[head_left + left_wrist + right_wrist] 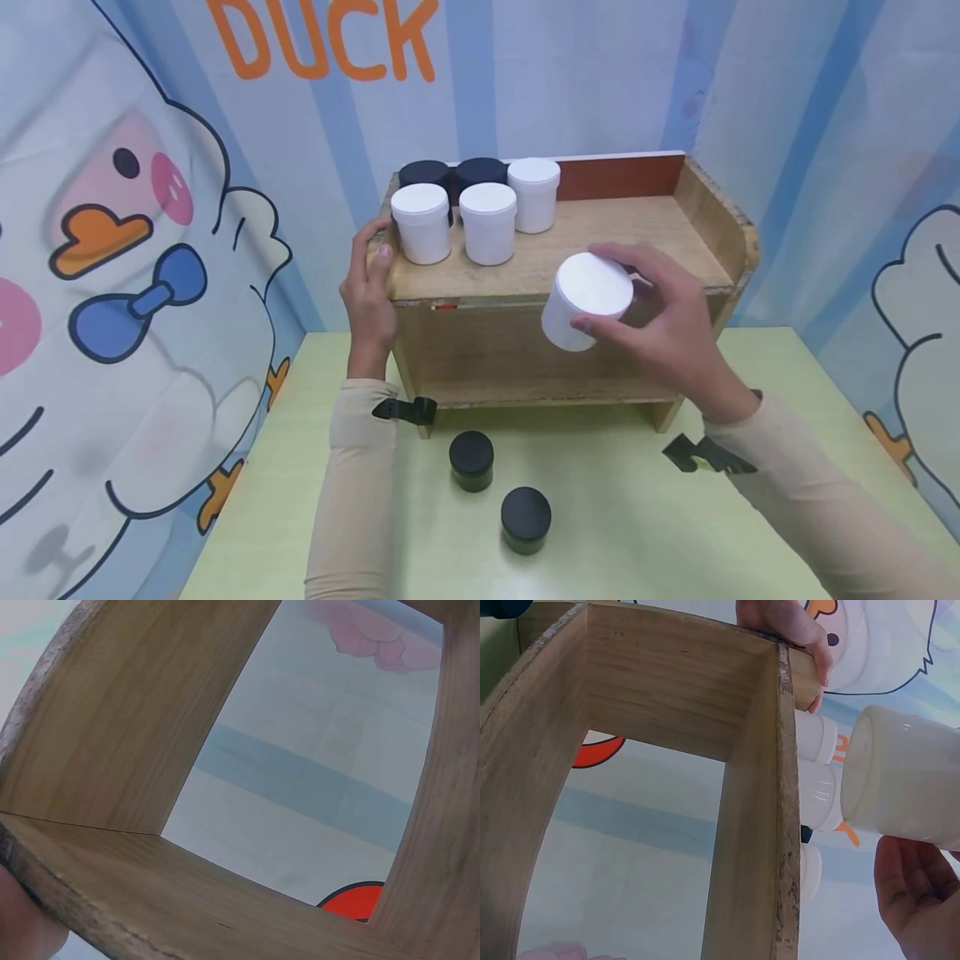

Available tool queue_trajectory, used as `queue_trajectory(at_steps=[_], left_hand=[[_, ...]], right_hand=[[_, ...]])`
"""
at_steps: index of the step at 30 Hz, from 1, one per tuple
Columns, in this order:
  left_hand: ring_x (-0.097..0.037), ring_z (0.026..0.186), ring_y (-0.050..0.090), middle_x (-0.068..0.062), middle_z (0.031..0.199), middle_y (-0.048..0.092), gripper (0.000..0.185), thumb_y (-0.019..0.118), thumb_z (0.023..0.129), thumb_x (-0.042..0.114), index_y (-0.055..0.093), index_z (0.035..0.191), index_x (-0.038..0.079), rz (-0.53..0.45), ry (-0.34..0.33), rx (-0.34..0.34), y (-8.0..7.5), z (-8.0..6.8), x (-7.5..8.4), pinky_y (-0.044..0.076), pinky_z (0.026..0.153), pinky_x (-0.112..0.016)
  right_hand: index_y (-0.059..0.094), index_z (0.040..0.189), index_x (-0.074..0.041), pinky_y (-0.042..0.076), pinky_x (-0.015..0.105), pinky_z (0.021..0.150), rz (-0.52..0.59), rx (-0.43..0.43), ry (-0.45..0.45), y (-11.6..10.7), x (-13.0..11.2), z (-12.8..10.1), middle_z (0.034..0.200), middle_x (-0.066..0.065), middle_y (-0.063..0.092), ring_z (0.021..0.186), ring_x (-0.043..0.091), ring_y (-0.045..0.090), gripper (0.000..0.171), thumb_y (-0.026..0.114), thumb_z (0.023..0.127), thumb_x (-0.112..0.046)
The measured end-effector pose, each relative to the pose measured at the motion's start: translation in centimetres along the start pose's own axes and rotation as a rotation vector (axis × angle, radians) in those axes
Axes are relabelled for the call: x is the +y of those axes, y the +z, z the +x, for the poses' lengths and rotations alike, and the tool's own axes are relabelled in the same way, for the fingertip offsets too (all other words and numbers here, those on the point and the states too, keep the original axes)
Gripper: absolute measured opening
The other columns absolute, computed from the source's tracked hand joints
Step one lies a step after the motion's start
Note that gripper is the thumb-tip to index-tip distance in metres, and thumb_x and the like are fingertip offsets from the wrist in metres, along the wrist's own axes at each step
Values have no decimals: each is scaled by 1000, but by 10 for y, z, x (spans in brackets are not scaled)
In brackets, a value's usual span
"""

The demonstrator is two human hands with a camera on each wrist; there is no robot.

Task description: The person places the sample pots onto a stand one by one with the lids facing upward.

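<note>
My right hand grips a white lidded jar, thumb on the near side and fingers behind. The jar tilts in front of the top board of a wooden shelf. In the right wrist view, its pale base faces the shelf. Around the shelf's left side panel, my left hand holds on, fingers over its upper edge. On the top board, two white jars stand in front at the left. Behind them are a third white jar and two black-lidded jars, partly hidden.
Two black-lidded jars stand on the pale green table before the shelf. The shelf's lower compartment has an open back. A raised right side panel bounds the top board. A printed duck curtain hangs behind.
</note>
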State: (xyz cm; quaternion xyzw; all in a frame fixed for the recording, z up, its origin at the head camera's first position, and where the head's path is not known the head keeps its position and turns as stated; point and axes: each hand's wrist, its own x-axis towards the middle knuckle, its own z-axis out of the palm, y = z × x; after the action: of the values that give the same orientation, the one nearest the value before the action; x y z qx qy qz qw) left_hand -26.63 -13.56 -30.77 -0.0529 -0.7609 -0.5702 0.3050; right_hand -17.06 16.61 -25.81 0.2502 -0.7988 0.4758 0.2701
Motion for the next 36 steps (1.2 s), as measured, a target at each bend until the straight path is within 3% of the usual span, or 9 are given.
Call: queue_trajectory(at_steps=[10,15,22,29,36], left_hand=[[-19,148,40,2,156,48,45,39,98,43,53,140,31,-1,4,1,1,0,1,27,121,-53],[-19,148,39,3,156,48,45,39,98,43,53,140,31,2,1,2,1,0,2,27,122,-53],[-19,148,39,3,156,48,46,39,98,43,53,140,30,0,-1,5,0,0,3,27,122,-53],[-19,148,40,3,155,48,46,39,98,43,53,140,31,3,-1,7,0,0,1,26,122,-53],[-19,148,39,4,155,48,46,39,98,44,53,140,31,3,-3,2,1,0,1,26,122,-53]], right_hand=[[63,130,-4,51,11,90,-3,21,40,0,-2,13,126,10,67,106,7,60,60,85,74,-3],[62,132,-7,50,11,87,-52,18,108,-1,-4,23,128,10,66,107,11,59,58,84,79,-15],[63,132,-12,48,14,83,-92,1,172,-2,-12,37,130,8,65,110,18,58,56,83,81,-26],[63,130,-10,49,27,82,-148,-31,217,-4,-15,48,128,10,64,106,21,57,56,82,82,-31],[62,132,-11,48,26,83,-161,-79,275,-6,-12,59,128,9,65,106,23,59,60,81,82,-39]])
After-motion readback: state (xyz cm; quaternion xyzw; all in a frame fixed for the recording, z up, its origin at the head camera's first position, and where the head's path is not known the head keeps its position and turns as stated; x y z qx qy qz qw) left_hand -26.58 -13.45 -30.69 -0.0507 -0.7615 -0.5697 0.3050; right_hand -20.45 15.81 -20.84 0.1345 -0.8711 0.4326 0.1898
